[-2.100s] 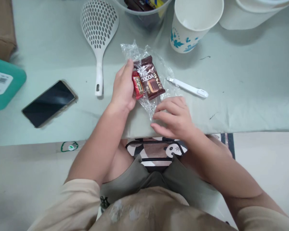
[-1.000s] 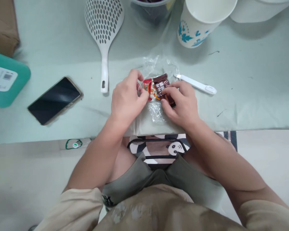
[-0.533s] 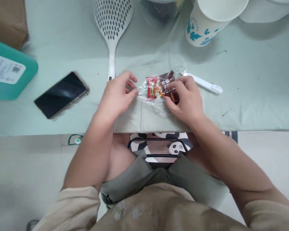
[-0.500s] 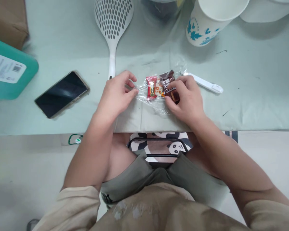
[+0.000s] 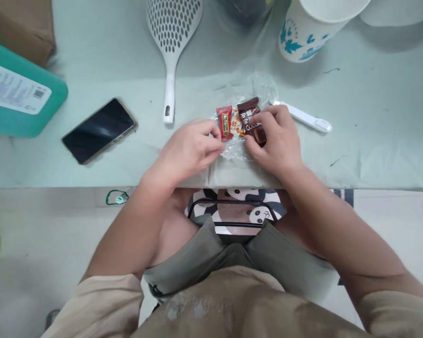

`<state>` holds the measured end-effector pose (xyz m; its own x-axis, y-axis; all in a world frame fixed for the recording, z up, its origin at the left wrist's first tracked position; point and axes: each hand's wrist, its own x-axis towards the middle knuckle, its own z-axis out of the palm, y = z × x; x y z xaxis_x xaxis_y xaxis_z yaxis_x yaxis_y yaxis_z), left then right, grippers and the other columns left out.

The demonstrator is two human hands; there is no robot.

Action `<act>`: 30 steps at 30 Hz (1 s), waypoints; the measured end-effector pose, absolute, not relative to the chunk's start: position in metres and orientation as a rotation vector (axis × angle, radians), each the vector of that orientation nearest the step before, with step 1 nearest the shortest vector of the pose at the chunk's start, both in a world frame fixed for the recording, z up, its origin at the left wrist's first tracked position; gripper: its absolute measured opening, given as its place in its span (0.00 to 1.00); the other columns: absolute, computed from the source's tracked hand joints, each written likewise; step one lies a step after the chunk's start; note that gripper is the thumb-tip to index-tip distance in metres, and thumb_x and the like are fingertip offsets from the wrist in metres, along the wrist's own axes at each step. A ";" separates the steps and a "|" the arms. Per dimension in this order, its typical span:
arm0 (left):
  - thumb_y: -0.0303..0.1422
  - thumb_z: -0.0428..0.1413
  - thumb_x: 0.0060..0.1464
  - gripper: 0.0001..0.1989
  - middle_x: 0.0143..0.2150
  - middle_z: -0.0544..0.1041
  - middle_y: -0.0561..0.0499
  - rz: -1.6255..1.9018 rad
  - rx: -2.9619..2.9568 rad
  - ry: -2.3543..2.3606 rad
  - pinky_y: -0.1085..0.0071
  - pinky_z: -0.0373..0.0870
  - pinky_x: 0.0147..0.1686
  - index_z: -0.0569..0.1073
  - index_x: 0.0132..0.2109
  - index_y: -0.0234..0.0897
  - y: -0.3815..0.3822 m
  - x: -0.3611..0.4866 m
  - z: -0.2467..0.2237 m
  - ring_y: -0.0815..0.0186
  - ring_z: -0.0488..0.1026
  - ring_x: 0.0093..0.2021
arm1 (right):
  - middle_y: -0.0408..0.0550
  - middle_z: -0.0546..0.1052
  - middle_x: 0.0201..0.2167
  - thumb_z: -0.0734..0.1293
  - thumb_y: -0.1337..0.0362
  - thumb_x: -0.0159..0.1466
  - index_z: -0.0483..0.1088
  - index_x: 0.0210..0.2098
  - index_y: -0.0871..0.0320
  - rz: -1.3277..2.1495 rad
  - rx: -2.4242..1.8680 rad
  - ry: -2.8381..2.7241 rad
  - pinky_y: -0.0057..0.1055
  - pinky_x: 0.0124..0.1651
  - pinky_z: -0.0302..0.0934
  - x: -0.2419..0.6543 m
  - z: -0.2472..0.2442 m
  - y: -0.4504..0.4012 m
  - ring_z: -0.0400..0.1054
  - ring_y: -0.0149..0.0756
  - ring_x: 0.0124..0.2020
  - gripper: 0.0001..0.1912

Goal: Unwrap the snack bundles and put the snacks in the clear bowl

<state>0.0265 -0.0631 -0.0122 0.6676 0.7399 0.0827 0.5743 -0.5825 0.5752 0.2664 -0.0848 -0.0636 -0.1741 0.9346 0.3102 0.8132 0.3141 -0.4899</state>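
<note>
A crumpled sheet of clear plastic film [image 5: 234,149] lies near the table's front edge. On it are a small red-wrapped candy [image 5: 225,123], a white-and-orange wrapped piece [image 5: 236,125] and a brown candy packet marked COCOA [image 5: 250,112]. My left hand [image 5: 193,145] is at the film's left edge beside the red candy, its curled fingertips pinching the film. My right hand [image 5: 277,138] holds the brown packet between thumb and fingers and hides part of it. A white plastic stick-like tool [image 5: 308,117] lies just beyond my right hand, one end at the film.
A white slotted skimmer [image 5: 169,89] lies behind my left hand. A phone [image 5: 99,130], a green container [image 5: 31,110] and a brown box [image 5: 24,28] are to the left. At the back right stands a paper cup [image 5: 299,42], near a blurred clear container [image 5: 245,11].
My left hand has moved right, closer to the red candy, and the film stretched to the left has slackened. My right hand stays on the brown packet. The view has shifted slightly.
</note>
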 end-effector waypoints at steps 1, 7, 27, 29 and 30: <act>0.31 0.56 0.61 0.10 0.41 0.81 0.48 0.431 2.372 1.006 0.62 0.69 0.41 0.81 0.33 0.44 -0.064 0.021 -0.010 0.59 0.76 0.41 | 0.59 0.72 0.51 0.66 0.54 0.68 0.70 0.49 0.55 0.280 -1.538 -2.029 0.56 0.54 0.66 0.266 -0.063 -0.085 0.70 0.55 0.52 0.14; 0.36 0.56 0.60 0.10 0.38 0.84 0.51 0.360 2.283 1.044 0.66 0.65 0.31 0.83 0.34 0.48 -0.079 -0.011 0.001 0.64 0.75 0.30 | 0.59 0.72 0.51 0.66 0.56 0.68 0.69 0.49 0.54 0.309 -1.548 -2.042 0.57 0.55 0.66 0.266 -0.060 -0.085 0.70 0.55 0.52 0.13; 0.45 0.52 0.66 0.17 0.27 0.74 0.52 0.867 1.829 1.551 0.62 0.67 0.40 0.72 0.32 0.42 -0.004 0.061 -0.031 0.61 0.75 0.38 | 0.56 0.74 0.48 0.67 0.64 0.63 0.71 0.47 0.54 0.278 -1.574 -1.978 0.51 0.53 0.66 0.259 -0.054 -0.090 0.70 0.51 0.48 0.12; 0.43 0.53 0.65 0.16 0.26 0.72 0.53 0.824 1.758 1.625 0.62 0.65 0.37 0.71 0.30 0.42 -0.002 0.053 -0.028 0.63 0.73 0.34 | 0.55 0.74 0.47 0.67 0.63 0.63 0.71 0.46 0.54 0.264 -1.572 -1.977 0.50 0.51 0.66 0.258 -0.054 -0.090 0.71 0.50 0.47 0.12; 0.42 0.54 0.64 0.15 0.25 0.72 0.54 0.816 1.722 1.670 0.61 0.64 0.36 0.70 0.29 0.42 0.000 0.049 -0.028 0.64 0.71 0.32 | 0.55 0.75 0.47 0.67 0.63 0.63 0.71 0.46 0.54 0.258 -1.572 -1.979 0.50 0.51 0.67 0.258 -0.054 -0.090 0.71 0.50 0.47 0.11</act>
<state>0.0486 0.0000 -0.0278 0.0201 0.9996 0.0222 0.6322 -0.0299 0.7742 0.2585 -0.0900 -0.0540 -0.1263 0.9369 0.3260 0.8220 0.2828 -0.4942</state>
